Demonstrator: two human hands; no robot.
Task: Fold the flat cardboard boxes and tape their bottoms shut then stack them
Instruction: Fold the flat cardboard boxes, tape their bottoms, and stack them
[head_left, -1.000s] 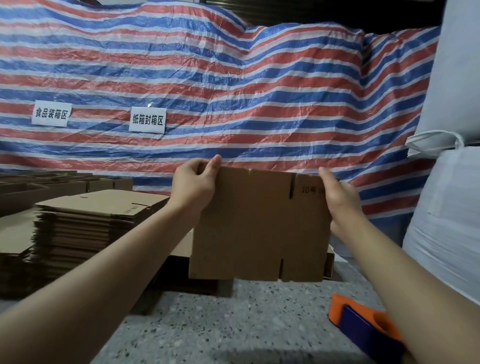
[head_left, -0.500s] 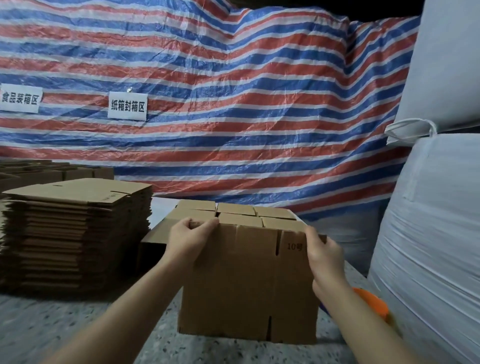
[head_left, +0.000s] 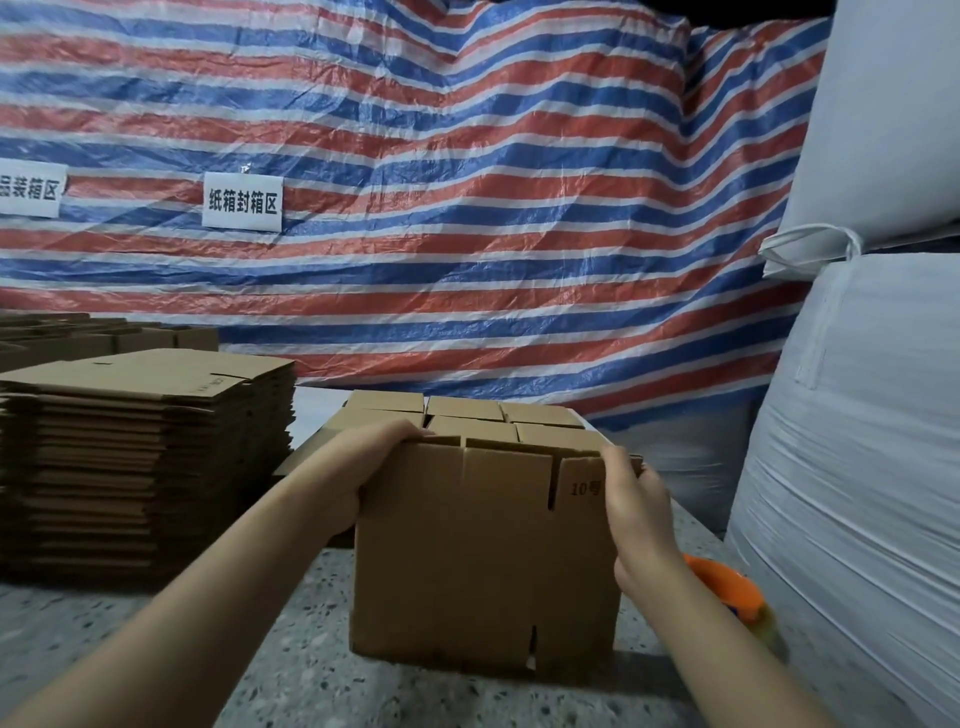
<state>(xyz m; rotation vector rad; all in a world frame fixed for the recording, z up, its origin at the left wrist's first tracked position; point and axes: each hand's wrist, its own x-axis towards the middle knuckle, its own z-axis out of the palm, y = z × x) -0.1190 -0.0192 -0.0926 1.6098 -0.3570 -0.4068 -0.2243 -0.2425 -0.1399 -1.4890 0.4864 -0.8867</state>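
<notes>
A brown cardboard box (head_left: 478, 561), partly unfolded and marked "10号", stands upright on the speckled table (head_left: 291, 675). My left hand (head_left: 363, 467) grips its upper left corner, fingers curled over the top edge. My right hand (head_left: 631, 504) holds the upper right edge. Behind it stand folded boxes (head_left: 467, 415) with flaps up. A tall stack of flat cardboard boxes (head_left: 145, 457) sits to the left. An orange tape dispenser (head_left: 727, 587) lies at the right, partly hidden by my right forearm.
Large white woven sacks (head_left: 857, 467) rise at the right, close to the table's edge. A striped red, white and blue tarp (head_left: 415, 208) with two paper signs hangs behind. More flat cardboard (head_left: 78, 338) lies at the far left.
Both hands have brought the box down from chest height onto the table. The flat sheet has begun spreading at its top edge. The view tilted downward.
</notes>
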